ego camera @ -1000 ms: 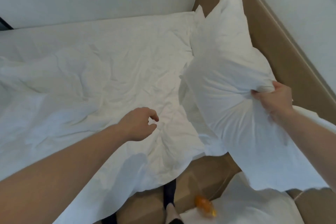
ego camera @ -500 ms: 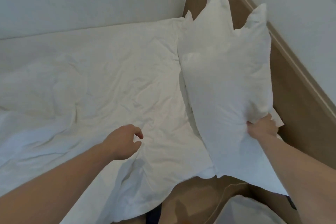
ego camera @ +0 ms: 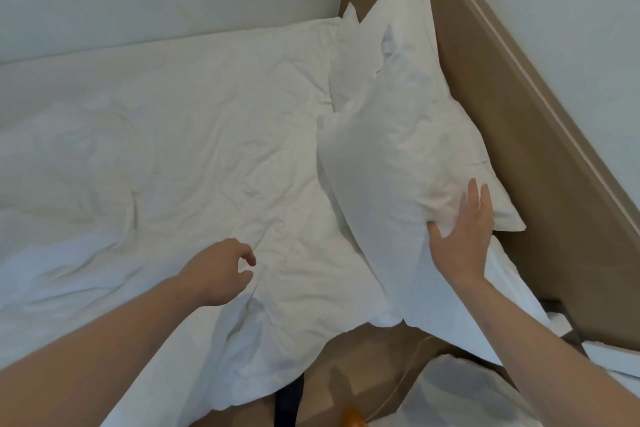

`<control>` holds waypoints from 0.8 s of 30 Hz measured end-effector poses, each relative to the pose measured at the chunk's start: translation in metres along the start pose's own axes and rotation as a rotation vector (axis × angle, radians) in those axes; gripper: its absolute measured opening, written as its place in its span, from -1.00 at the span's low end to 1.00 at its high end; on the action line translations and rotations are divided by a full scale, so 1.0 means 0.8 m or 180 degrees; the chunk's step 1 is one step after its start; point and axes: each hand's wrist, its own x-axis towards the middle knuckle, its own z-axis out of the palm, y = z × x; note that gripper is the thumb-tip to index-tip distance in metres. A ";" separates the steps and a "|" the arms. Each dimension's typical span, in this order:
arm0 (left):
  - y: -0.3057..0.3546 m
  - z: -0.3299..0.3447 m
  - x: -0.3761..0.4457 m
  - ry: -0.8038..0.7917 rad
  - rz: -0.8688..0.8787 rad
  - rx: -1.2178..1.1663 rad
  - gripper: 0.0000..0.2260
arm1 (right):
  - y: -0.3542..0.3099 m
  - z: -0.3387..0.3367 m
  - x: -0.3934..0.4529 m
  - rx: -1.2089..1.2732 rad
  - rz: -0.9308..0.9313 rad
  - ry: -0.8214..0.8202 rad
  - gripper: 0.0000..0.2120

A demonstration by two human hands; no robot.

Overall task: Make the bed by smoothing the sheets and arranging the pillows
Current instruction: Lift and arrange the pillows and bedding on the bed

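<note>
A white pillow (ego camera: 398,163) lies against the tan headboard (ego camera: 540,184) on the right side of the bed. Behind it a second white pillow (ego camera: 401,3) leans upright in the far corner. My right hand (ego camera: 460,239) rests flat on the near pillow's lower end, fingers straight, thumb pressing into the fabric. The white wrinkled sheet (ego camera: 194,156) covers the mattress and hangs over the near edge. My left hand (ego camera: 218,270) hovers just above the sheet near the front edge, fingers loosely curled, holding nothing.
White walls bound the bed at the far side and behind the headboard. A wooden floor (ego camera: 360,367) shows below the bed edge, with another white pillow (ego camera: 464,395) at the bottom right, a blurred orange object (ego camera: 351,419) and a dark sock (ego camera: 289,406).
The right hand has set the raised pillow down against the headboard and released its grip, now lying flat on it. The left hand stayed over the sheet.
</note>
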 end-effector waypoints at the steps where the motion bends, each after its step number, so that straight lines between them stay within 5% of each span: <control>1: 0.001 -0.004 -0.001 0.0040 0.0007 -0.0031 -0.85 | -0.004 0.003 0.002 -0.0042 -0.0034 -0.0062 -0.07; 4: 0.001 -0.010 -0.003 0.0076 0.0033 -0.0051 -0.85 | -0.003 0.014 0.012 -0.0088 0.0354 -0.0533 -0.20; 8: 0.001 -0.007 -0.005 0.0096 0.0061 -0.0062 -0.84 | -0.008 0.024 0.029 -0.0050 0.0406 -0.0625 -0.79; 13: 0.006 -0.013 -0.004 0.0124 0.0077 -0.0104 -0.82 | -0.025 0.010 0.053 -0.0326 0.0631 -0.0636 -0.70; 16: 0.011 -0.019 -0.001 0.0264 0.0086 -0.0246 -0.82 | -0.078 0.029 0.024 0.0261 -0.0698 -0.0139 -0.70; 18: 0.012 -0.019 -0.002 0.0266 0.0090 -0.0269 -0.81 | -0.104 0.052 -0.007 -0.0052 -0.1164 -0.0579 -0.46; 21: 0.010 -0.017 -0.004 0.0173 0.0084 -0.0228 -0.79 | -0.083 0.083 -0.013 -0.0936 -0.0709 -0.1099 -0.12; 24: 0.000 -0.031 -0.005 0.0256 0.0101 -0.0118 -0.79 | -0.047 0.096 0.012 -0.1457 -0.0576 -0.1261 -0.14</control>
